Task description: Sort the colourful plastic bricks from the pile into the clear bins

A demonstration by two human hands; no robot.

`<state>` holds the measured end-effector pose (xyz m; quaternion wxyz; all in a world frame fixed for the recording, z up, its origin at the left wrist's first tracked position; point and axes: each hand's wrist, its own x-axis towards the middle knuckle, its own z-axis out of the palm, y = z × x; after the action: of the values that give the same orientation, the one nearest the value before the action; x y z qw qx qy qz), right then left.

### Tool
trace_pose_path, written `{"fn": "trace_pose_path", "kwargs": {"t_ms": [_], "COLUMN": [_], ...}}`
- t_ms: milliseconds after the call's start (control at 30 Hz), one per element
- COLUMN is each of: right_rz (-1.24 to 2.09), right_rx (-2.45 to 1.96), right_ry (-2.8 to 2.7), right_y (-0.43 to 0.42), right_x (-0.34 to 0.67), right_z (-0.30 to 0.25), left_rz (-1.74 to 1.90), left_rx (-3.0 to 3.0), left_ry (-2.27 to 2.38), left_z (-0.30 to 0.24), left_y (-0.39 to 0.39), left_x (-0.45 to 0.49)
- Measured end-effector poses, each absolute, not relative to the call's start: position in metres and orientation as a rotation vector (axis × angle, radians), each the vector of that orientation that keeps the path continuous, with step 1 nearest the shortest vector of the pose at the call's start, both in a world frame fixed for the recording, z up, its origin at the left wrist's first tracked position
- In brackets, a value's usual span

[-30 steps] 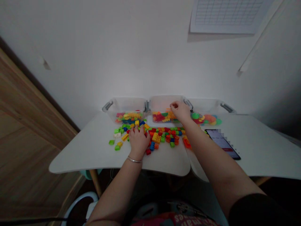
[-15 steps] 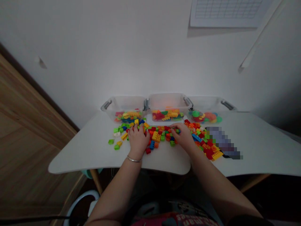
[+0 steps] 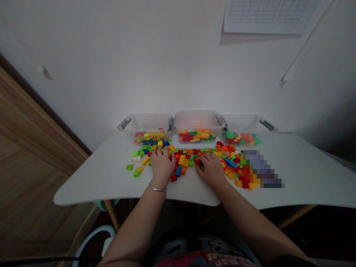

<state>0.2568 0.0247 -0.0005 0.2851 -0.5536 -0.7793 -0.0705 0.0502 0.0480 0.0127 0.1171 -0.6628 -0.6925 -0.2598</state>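
Observation:
Small plastic building bricks (image 3: 183,161) in red, yellow, green, blue, orange and white lie in a loose spread across the table (image 3: 91,178). My left hand (image 3: 161,165) rests palm down on the left part of this spread, fingers apart, with bricks under and around the fingertips. My right hand (image 3: 211,168) is at the middle of the pile, its fingers bent and closed at a small red brick (image 3: 197,162). The hand partly hides that brick and those beneath it. Beside my left thumb lie a blue brick (image 3: 178,171) and a red one (image 3: 174,178).
Three clear plastic boxes stand along the wall: a left box (image 3: 150,120), a middle box (image 3: 196,118) and a right box (image 3: 244,122), each holding colourful pieces. A blurred-out flat object (image 3: 260,167) lies right of the bricks. A printed sheet (image 3: 264,16) hangs above.
My right hand has drawn back towards me and its fingers have curled in over the bricks. My left hand keeps nearly the same place among the bricks.

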Motion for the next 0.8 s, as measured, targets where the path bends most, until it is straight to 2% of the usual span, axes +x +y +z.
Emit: {"fn": "trace_pose_path", "kwargs": {"t_ms": [500,800], "right_rz": [-0.182,-0.019], "right_rx": [-1.485,-1.409], "right_ry": [-2.062,-2.008], "right_y": [0.0238,0.0298], "right_x": [0.2526,0.2579], "right_z": [0.0013,-0.0030], "left_rz": [-0.770,-0.788], "left_rx": [-1.955,-1.952], "left_ry": [-2.043,-2.042], "left_z": [0.0156,0.0146], "left_y": [0.0468,0.0477], "left_x": [0.0512,0.0504]}}
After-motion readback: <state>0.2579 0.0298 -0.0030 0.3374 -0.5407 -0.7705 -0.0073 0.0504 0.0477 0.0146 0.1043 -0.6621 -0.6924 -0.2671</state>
